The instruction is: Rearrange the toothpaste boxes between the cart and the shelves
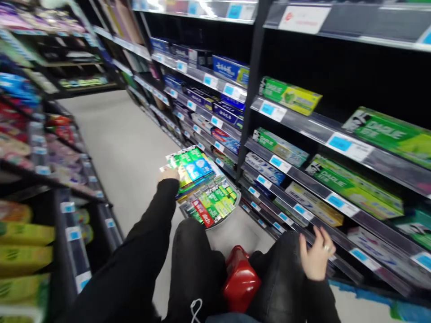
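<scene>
My left hand (169,174) is stretched forward, closed on the left edge of a green, white and blue DARLIE toothpaste pack (192,165). The pack lies over the far part of a plastic basket (222,220) on the floor. Green toothpaste boxes (218,199) and a red box (203,213) fill the basket's near part. My right hand (317,255), with a ring on one finger, hangs empty by my right knee in front of the lower shelves. Its fingers are spread. The fingertips of my left hand are partly hidden and blurred.
Shelves (303,130) with price tags and toothpaste boxes rise along the right. On the left, another shelf rack (72,233) holds colourful packets. The grey aisle floor (101,121) runs between them. A shiny red object (240,282), seemingly a stool, shows between my legs.
</scene>
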Demonstrator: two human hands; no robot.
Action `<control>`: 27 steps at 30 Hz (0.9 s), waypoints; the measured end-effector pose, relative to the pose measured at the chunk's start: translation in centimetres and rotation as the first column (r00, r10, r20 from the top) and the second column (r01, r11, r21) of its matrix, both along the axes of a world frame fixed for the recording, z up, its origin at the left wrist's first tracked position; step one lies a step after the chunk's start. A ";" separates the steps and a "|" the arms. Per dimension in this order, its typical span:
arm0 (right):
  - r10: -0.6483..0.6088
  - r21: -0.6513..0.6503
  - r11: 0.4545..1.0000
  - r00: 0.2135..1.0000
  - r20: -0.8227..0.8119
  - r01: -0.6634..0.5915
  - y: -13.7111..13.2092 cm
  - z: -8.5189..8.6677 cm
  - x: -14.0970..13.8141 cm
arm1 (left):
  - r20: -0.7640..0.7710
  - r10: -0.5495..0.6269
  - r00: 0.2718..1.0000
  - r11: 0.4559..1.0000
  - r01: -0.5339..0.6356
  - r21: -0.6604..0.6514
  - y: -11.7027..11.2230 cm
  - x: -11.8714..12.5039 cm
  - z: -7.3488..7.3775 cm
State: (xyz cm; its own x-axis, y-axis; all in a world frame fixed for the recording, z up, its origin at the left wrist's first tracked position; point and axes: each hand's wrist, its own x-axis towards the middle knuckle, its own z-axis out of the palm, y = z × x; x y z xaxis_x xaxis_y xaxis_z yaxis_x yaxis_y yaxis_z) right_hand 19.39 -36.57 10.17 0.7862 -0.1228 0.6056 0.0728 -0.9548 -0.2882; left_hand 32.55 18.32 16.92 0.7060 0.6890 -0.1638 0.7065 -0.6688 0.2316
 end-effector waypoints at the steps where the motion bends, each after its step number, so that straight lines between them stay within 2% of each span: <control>1: 0.002 -0.039 0.999 0.993 0.122 0.003 -0.7 2.9 2.1 | 0.001 0.044 0.999 0.999 -0.044 0.026 -0.8 -0.3 0.8; 3: -0.048 -0.111 0.990 0.956 0.289 0.083 -2.6 8.4 5.9 | 0.015 0.066 0.998 0.996 -0.067 0.054 -2.7 -1.5 2.0; 5: -0.093 -0.178 0.972 0.950 0.299 0.152 -4.6 12.8 8.9 | 0.041 -0.027 0.999 1.000 0.026 0.017 -5.5 -3.8 2.5; 7: -0.125 -0.261 0.950 0.975 0.185 0.171 -6.2 15.9 10.9 | 0.082 -0.148 0.986 0.984 0.154 -0.084 -8.9 -7.0 2.3; 9: -0.156 -0.335 0.928 0.987 0.043 0.161 -7.4 17.6 12.4 | 0.138 -0.234 0.962 0.942 0.259 -0.212 -12.8 -10.4 1.3; 13: -0.187 -0.426 0.900 0.965 -0.181 0.095 -9.0 19.5 14.0 | 0.206 -0.347 0.915 0.803 0.403 -0.439 -20.5 -16.1 -0.9; 15: -0.175 -0.447 0.894 0.947 -0.269 0.038 -9.3 20.2 14.4 | 0.226 -0.424 0.877 0.708 0.477 -0.522 -23.6 -17.9 -1.5; 17: -0.158 -0.464 0.886 0.934 -0.321 -0.010 -9.3 20.8 14.7 | 0.234 -0.522 0.820 0.614 0.552 -0.564 -26.1 -18.8 -1.4; 19: -0.139 -0.490 0.871 0.931 -0.337 -0.048 -9.0 21.1 14.9 | 0.224 -0.617 0.755 0.550 0.617 -0.563 -27.8 -19.2 -0.8; 22: -0.142 -0.537 0.842 0.936 -0.321 -0.057 -8.3 21.4 15.1 | 0.223 -0.712 0.666 0.488 0.698 -0.525 -29.3 -19.0 0.3; 25: -0.177 -0.534 0.845 0.924 -0.338 -0.033 -7.4 21.7 15.1 | 0.248 -0.758 0.604 0.435 0.750 -0.497 -30.3 -18.5 1.0; 27: -0.192 -0.543 0.840 0.937 -0.292 0.003 -6.5 21.7 14.5 | 0.253 -0.772 0.582 0.413 0.764 -0.496 -30.8 -18.4 1.1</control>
State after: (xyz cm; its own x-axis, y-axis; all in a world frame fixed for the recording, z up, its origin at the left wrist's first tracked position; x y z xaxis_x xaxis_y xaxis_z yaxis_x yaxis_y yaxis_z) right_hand 33.85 -43.10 31.89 0.9478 0.0537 0.3144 -0.0352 -0.9621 0.2703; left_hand 14.17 -12.47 18.03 0.8918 -0.3396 -0.2989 -0.0349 -0.7103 0.7030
